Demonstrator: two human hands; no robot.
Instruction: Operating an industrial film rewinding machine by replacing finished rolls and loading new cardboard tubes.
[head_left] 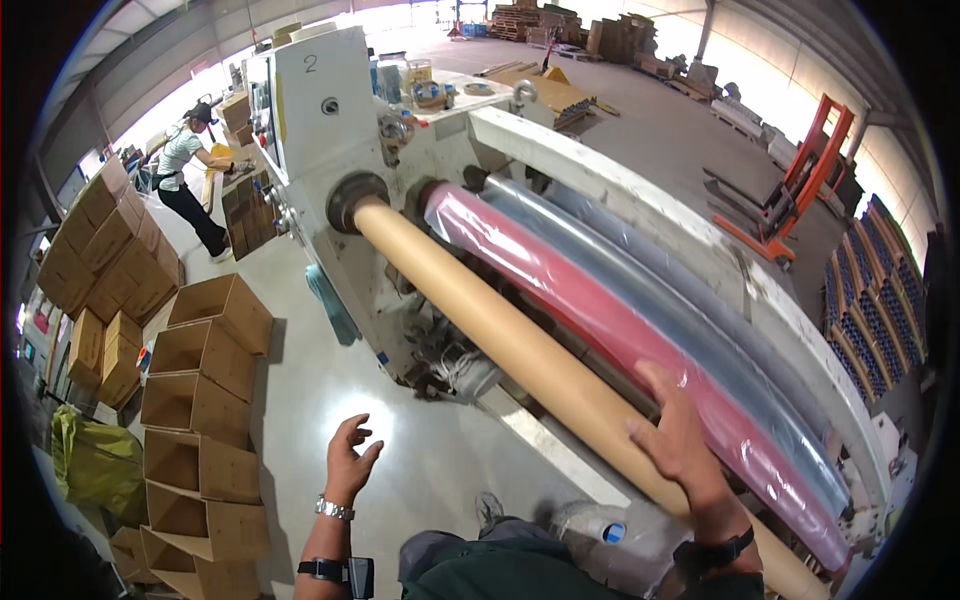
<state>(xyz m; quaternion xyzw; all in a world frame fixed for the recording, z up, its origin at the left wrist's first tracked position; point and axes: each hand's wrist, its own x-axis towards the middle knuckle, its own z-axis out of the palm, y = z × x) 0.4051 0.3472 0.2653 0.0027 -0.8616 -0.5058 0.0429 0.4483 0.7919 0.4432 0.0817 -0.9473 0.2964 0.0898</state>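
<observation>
The brown roll (pixel 480 310) lies slantwise in the white machine frame (pixel 615 187), from the dark holder (pixel 345 205) near the frame's upper left corner toward its lower right end. My right hand (pixel 682 440) is at this roll, thumb and fingers apart, not gripping; whether it presses, I cannot tell. If the rolls turn, I think my fingers could be pulled into the gap beside the pink film roll (pixel 560 265), or the black strap (pixel 715 550) could catch. My left hand (pixel 350 460) hangs well apart, fingers loosely spread, and may help too late.
</observation>
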